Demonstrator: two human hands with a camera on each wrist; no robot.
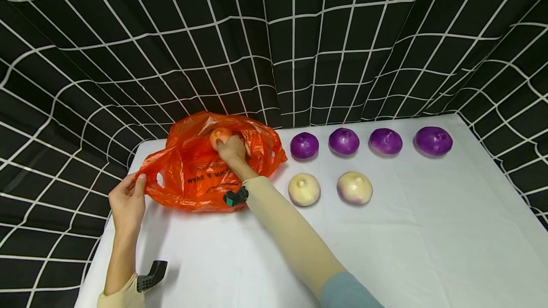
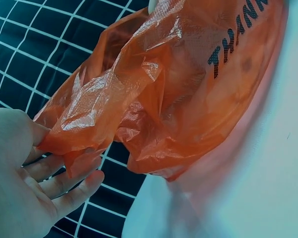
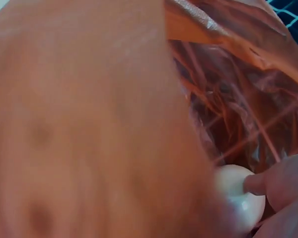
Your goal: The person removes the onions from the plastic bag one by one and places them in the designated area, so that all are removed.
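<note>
A red plastic bag (image 1: pixel 180 165) with black lettering lies with its mouth spread toward the back left of the white table. My left hand (image 1: pixel 127 201) pinches the left handle of the bag (image 2: pixel 154 99) between thumb and fingers, pulling it out to the side. Inside the bag's mouth, my right hand (image 1: pixel 232 151) grips a pale round turnip (image 3: pixel 243 196), its thumb pressed on the smooth skin. That turnip (image 1: pixel 220 139) looks orange-tinted in the head view. The bag film covers much of the right wrist view, so the other fingers are hidden.
Right of the bag, several purple turnips (image 1: pixel 344 141) stand in a back row. Two whitish turnips (image 1: pixel 304 189) sit in front of them. Black cloth with a white grid (image 1: pixel 282 37) hangs behind and beside the white table (image 1: pixel 406 241).
</note>
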